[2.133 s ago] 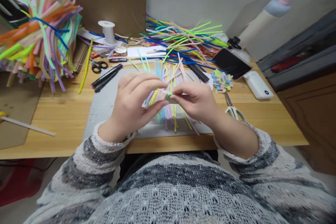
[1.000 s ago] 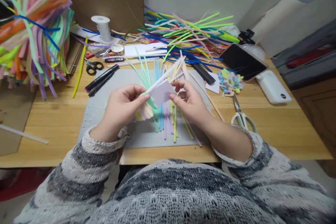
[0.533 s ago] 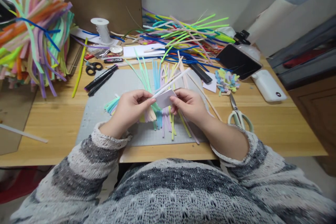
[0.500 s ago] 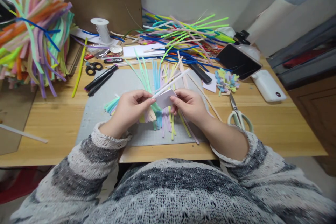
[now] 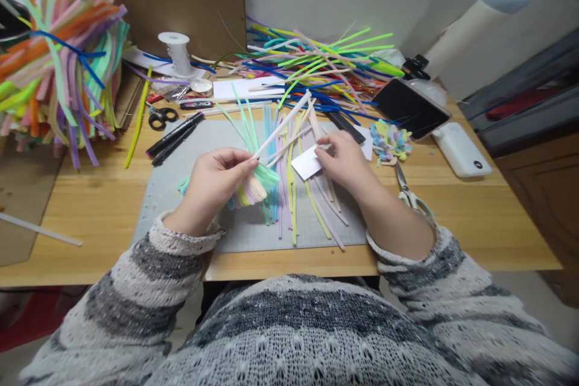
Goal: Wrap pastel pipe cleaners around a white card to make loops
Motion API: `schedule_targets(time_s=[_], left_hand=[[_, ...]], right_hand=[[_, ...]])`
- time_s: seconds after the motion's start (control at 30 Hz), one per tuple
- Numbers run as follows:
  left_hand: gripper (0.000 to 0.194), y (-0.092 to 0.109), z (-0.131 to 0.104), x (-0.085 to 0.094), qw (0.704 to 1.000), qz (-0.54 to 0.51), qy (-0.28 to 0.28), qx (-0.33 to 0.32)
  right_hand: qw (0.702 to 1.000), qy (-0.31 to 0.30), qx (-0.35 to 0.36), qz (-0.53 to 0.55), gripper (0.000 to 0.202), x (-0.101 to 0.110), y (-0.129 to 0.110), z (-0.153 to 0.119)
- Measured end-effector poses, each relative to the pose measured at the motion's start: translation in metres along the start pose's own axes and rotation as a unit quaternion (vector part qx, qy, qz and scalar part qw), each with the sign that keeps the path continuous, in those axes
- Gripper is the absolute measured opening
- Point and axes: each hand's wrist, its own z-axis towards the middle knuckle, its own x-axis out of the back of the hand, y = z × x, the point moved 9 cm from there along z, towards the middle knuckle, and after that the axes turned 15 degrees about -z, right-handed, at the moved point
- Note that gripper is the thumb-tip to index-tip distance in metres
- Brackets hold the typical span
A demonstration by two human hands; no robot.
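Observation:
Pinched between the thumb and fingers of my left hand (image 5: 221, 184) are pale pipe cleaners (image 5: 284, 122), whose long ends point up and right. A folded pastel bunch (image 5: 251, 192) hangs beneath that hand. My right hand (image 5: 346, 160) grips a small white card (image 5: 306, 163) by its right edge, apart from the left hand. Under both hands, loose mint, blue, lilac and yellow pipe cleaners (image 5: 293, 208) lie across the grey mat (image 5: 181, 217).
Green-handled scissors (image 5: 407, 190), a pastel cluster (image 5: 391, 142), a phone (image 5: 411, 107) and a white device (image 5: 461, 149) are at the right. Black markers (image 5: 175, 139), black scissors (image 5: 161, 117) and a spool (image 5: 176, 54) stand left. Colourful pipe cleaners (image 5: 316, 60) are heaped behind.
My right hand has moved right and up with the card, away from my left hand. The pale pipe cleaners in my left hand now point more steeply upward.

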Motion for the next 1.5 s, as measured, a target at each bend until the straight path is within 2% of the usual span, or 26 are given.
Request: schedule_targets(time_s=[0.07, 0.1, 0.2, 0.3, 0.37, 0.5, 0.57, 0.67, 0.77, 0.87, 1.13, 1.3, 1.4, 1.5], left_hand=[[0.023, 0.0, -0.001, -0.002, 1.0, -0.004, -0.005, -0.002], [0.022, -0.001, -0.001, -0.003, 1.0, -0.005, -0.01, -0.002], [0.021, -0.003, -0.003, -0.006, 1.0, -0.014, -0.015, -0.011], [0.021, -0.004, -0.005, -0.008, 1.0, -0.016, -0.002, -0.026], [0.021, -0.004, -0.007, -0.009, 0.999, -0.012, 0.002, -0.033], [0.02, -0.004, -0.009, -0.014, 0.999, -0.009, -0.014, -0.033], [0.021, -0.007, -0.009, -0.018, 0.999, -0.013, -0.031, -0.019], [0.019, -0.008, -0.011, -0.024, 0.998, -0.006, -0.064, -0.014], [0.017, -0.007, -0.012, -0.029, 0.995, 0.011, -0.095, -0.025], [0.017, -0.009, -0.014, -0.032, 0.994, 0.0, -0.11, -0.014], [0.021, -0.013, -0.013, -0.033, 0.994, -0.038, -0.098, 0.017], [0.027, -0.018, -0.013, -0.037, 0.987, -0.068, -0.133, 0.061], [0.028, -0.019, -0.013, -0.038, 0.983, -0.05, -0.162, 0.072], [0.03, -0.016, -0.012, -0.035, 0.984, 0.018, -0.17, 0.05]], right_hand=[[0.995, 0.042, 0.072, -0.05, 0.017, 0.013, -0.027, -0.008], [0.993, 0.034, 0.111, -0.032, 0.017, 0.015, -0.044, -0.015], [0.974, -0.128, 0.186, 0.035, 0.024, -0.009, -0.088, -0.04], [0.964, -0.185, 0.192, -0.014, 0.024, -0.026, -0.106, -0.058], [0.963, -0.196, 0.181, -0.031, 0.03, -0.033, -0.107, -0.063], [0.96, -0.223, 0.171, 0.009, 0.035, -0.036, -0.104, -0.065], [0.968, -0.197, 0.15, 0.048, 0.033, -0.03, -0.1, -0.06], [0.974, -0.126, 0.131, 0.134, 0.022, -0.016, -0.098, -0.054], [0.968, -0.105, 0.132, 0.187, 0.015, -0.015, -0.099, -0.055], [0.963, -0.11, 0.099, 0.224, 0.013, -0.021, -0.094, -0.056], [0.941, -0.152, 0.034, 0.299, 0.012, -0.037, -0.089, -0.061], [0.938, -0.144, 0.002, 0.316, 0.012, -0.039, -0.084, -0.061], [0.937, -0.144, -0.005, 0.317, 0.012, -0.039, -0.083, -0.06], [0.937, -0.148, -0.01, 0.315, 0.011, -0.039, -0.082, -0.061]])
